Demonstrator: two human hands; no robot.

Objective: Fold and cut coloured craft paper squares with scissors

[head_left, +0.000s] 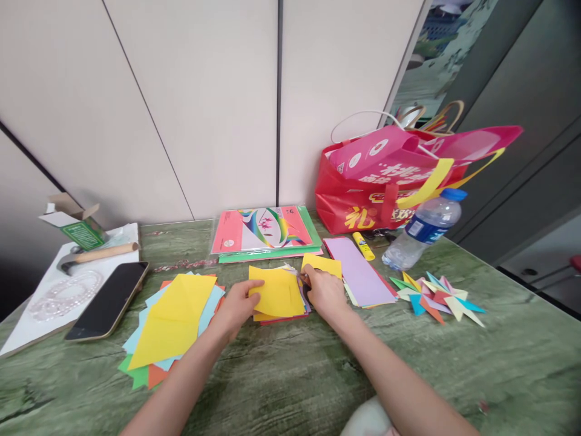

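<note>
The left hand (236, 306) lies flat with fingers spread on the left edge of a yellow sheet (276, 293), thumb on top, pressing it down rather than closing round it. The right hand (323, 290) comes in from 5 o'clock, its fingertips pinched on the sheet's right edge near the top corner. Both forearms run up from the bottom of the view and converge on the sheet, which sits near the middle of the surface (290, 375).

The yellow sheet tops a small stack of coloured squares (284, 316); it is roughly square, turned slightly, its upper edge sloping down toward 3 o'clock, with no clear long axis.

At 9 o'clock, just beside the left hand, lies a larger fan of coloured sheets (172, 324) topped by another yellow one. At 3 o'clock, near the right hand, a lilac paper strip (358, 272) runs from 11 to 5 o'clock, and a second small yellow piece (323, 264) pokes out behind the right hand.

Farther out: folded paper points (436, 298) at 3 o'clock, a water bottle (424, 233) lying tilted, a glue stick (364, 245), a red bag (390, 181) and a paper pack (265, 231) at 12 o'clock. A phone (109, 300) and hammer (97, 254) lie at 9 o'clock on a white board (27, 330).

Bare green surface stretches toward the near edge at 6 o'clock, on either side of the forearms.
</note>
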